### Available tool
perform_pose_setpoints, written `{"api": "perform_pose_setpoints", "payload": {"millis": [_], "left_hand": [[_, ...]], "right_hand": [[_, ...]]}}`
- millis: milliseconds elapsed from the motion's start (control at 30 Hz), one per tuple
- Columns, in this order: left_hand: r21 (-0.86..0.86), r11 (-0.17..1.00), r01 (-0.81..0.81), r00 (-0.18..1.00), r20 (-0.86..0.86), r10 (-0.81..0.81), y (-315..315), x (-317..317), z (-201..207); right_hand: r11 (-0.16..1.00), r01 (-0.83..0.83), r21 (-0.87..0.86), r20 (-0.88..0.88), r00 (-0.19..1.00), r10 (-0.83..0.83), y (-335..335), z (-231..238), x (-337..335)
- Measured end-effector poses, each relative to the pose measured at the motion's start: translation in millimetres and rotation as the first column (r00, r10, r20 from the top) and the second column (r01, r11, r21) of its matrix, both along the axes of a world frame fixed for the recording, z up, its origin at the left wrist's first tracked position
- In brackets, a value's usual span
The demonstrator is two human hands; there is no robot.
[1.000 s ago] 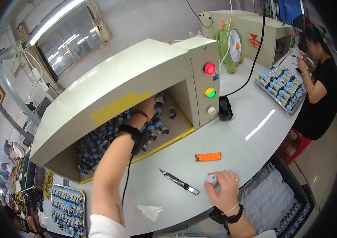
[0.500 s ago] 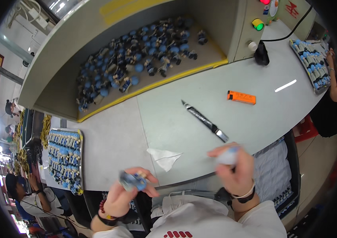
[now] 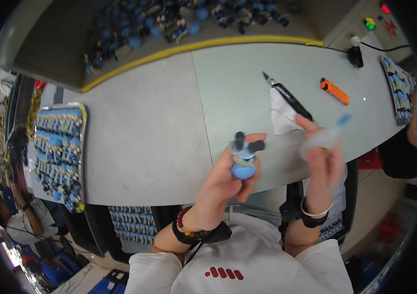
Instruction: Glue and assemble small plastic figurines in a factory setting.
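My left hand [image 3: 225, 183] grips a small blue toy figure [image 3: 243, 156] with black ear-like tips, held up in front of my chest. My right hand [image 3: 322, 159] holds a small pale tube with a blue tip [image 3: 325, 135], blurred by motion, just right of the figure. A black pen-like knife [image 3: 289, 97] lies on the grey table [image 3: 149, 132] above my right hand, across a white tissue [image 3: 281, 113].
An orange lighter [image 3: 334, 91] lies at the right. A bin behind a yellow edge [image 3: 194, 46] holds several blue figures [image 3: 159, 24]. Trays of blue figures stand at the left [image 3: 60, 152] and right [image 3: 399, 88]. Other people are at both sides.
The view has dropped from the bin to my lap. My left hand brought a blue figure from the bin toward my chest and raised it; my right hand lifted the tube beside it.
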State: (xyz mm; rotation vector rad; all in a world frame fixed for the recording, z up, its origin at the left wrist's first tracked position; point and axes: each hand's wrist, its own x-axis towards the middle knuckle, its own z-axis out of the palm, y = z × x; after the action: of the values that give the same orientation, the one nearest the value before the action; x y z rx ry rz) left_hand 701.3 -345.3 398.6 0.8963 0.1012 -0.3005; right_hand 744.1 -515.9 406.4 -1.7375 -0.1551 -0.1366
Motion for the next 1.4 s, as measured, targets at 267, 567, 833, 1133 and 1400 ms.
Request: {"api": "perform_pose_setpoints", "payload": {"millis": [267, 567, 833, 1133, 1400], "left_hand": [[-0.065, 0.997, 0.052, 0.998, 0.045, -0.049, 11.0, -1.1, -10.9], [-0.026, 0.994, 0.107, 0.993, 0.051, -0.105, 13.8, -1.6, -9.2], [-0.069, 0.984, 0.163, 0.985, 0.064, -0.159, 15.4, -4.6, -9.3], [0.151, 0.985, 0.082, 0.991, 0.089, -0.097, 13.4, -8.0, -10.1], [0.138, 0.989, 0.05, 0.973, 0.216, -0.08, 15.4, -2.9, -18.9]], "right_hand": [[0.945, -0.017, 0.328, 0.035, 0.999, 0.006, 8.0, -9.8, -0.1], [0.948, -0.006, 0.319, 0.071, 0.997, -0.017, 18.2, -21.4, 6.4], [0.892, 0.004, 0.452, -0.019, 1.0, 0.005, 14.4, -18.5, 8.1], [0.689, -0.12, 0.715, 0.059, 0.992, 0.112, 9.8, -26.7, 1.9], [0.617, -0.207, 0.759, 0.171, 0.978, 0.117, 11.2, -23.2, 10.5]]}}
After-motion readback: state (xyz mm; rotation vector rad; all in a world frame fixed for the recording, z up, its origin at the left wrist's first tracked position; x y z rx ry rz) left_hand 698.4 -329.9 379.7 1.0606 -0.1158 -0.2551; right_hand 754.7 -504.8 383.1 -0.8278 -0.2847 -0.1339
